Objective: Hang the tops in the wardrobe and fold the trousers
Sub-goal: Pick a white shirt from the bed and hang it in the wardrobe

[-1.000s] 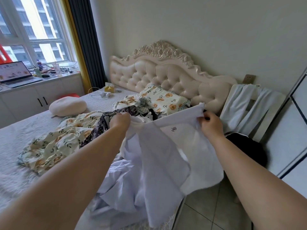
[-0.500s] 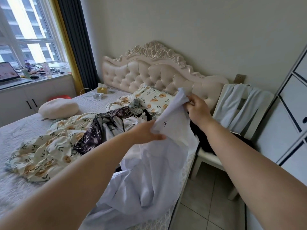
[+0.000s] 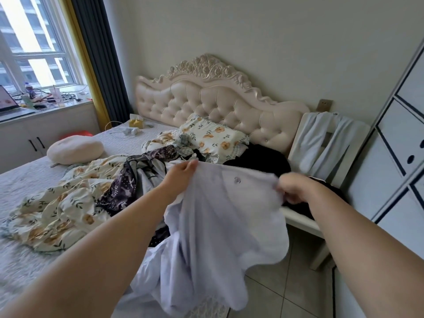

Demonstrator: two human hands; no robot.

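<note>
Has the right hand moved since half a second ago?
Yes. The right hand has dropped from beside the headboard end to chair seat level, gripping the white top.

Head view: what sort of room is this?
A bedroom, probably in a home: bed with tufted headboard and floral pillow, white wardrobe at the right, clothes heaped on the bed. The left hand and right hand hold a pale garment.

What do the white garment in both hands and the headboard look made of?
White garment: thin, matte cloth, perhaps cotton; it drapes and wrinkles softly. Headboard: cream button-tufted padding, likely leather or faux leather, going by its slight sheen; carved trim unclear.
</note>
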